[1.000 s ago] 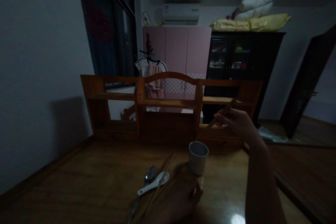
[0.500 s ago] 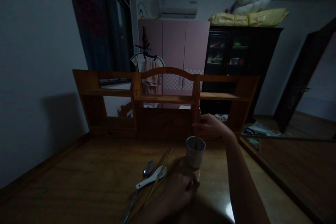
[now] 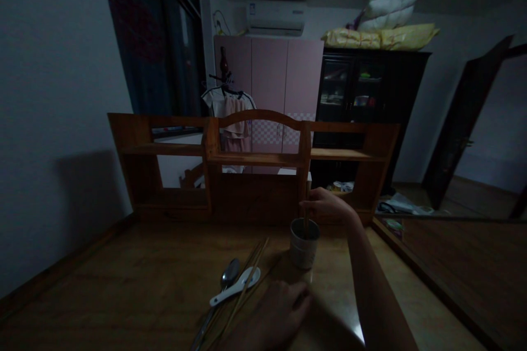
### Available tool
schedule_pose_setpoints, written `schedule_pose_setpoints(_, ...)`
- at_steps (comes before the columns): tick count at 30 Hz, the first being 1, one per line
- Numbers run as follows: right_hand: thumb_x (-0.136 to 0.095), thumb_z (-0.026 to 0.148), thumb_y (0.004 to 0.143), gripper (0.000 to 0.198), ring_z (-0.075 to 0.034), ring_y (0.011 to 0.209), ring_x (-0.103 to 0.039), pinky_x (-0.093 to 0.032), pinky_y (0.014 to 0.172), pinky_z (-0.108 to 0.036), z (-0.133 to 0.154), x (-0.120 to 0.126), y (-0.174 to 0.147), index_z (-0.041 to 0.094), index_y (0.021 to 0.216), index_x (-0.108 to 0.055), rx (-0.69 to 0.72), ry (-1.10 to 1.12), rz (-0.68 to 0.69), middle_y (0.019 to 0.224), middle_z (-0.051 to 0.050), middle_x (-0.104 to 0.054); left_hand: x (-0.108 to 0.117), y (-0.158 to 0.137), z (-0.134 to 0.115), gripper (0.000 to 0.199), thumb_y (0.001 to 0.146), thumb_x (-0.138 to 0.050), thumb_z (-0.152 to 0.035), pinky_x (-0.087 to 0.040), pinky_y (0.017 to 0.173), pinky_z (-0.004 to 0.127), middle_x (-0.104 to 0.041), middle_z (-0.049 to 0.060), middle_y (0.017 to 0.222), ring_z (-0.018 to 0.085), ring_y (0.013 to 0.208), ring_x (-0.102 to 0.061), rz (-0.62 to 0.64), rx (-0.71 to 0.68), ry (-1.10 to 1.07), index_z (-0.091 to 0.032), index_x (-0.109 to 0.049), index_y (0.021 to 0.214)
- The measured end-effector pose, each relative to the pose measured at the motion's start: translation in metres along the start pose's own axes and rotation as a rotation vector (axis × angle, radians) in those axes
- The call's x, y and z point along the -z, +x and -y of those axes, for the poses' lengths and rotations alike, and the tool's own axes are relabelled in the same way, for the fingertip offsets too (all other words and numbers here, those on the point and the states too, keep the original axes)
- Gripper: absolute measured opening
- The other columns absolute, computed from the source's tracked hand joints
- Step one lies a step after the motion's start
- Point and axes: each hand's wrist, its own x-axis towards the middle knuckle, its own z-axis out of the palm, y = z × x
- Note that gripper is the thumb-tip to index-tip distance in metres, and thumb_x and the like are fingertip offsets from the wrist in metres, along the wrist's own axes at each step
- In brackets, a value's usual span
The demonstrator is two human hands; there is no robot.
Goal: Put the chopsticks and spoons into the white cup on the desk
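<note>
My right hand is closed around upright wooden chopsticks, whose lower ends are inside a pale cup. The cup stands on the wooden table. In front of the cup, my left hand rests low over the table, its fingers curled; whether anything is in them is hidden. To its left lie a white ceramic spoon, a metal spoon and several loose thin chopsticks, some crossing over the white spoon.
A wooden shelf unit rises along the table's back edge, close behind the cup. A raised wooden edge runs down the table's right side. The wall is at the left. Farther back are pink and black cabinets.
My right hand and the chopsticks have lowered slightly into the cup relative to its rim. My left hand stays in front of the cup. The whole view has shifted a little.
</note>
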Motion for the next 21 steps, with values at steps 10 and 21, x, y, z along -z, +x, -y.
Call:
schedule_pose_setpoints(10,-0.062,0.045,0.081,0.034,-0.015,0.058,-0.057,-0.043,0.053,-0.023,-0.016,-0.011,0.011,0.011,0.078,-0.065,0.023,0.047,0.052,0.066,-0.004,-0.063,0.006,-0.002,-0.003,0.027,0.094,-0.043,-0.033,-0.025,0.05,0.026,-0.07,0.001,0.074,0.014,0.06,-0.061,-0.01,-0.015,0.009,-0.021,-0.062,0.079)
schedule_pose_setpoints(21,-0.064,0.05,0.08,0.038,-0.015,0.055,-0.057,-0.042,0.05,-0.023,-0.027,-0.008,0.012,0.012,0.077,-0.065,0.021,0.082,0.057,0.064,-0.004,-0.063,-0.003,-0.001,0.005,0.029,0.095,-0.042,-0.035,-0.025,0.051,0.026,-0.07,0.0,0.074,0.013,0.062,-0.062,-0.028,-0.024,0.072,-0.021,-0.062,0.079)
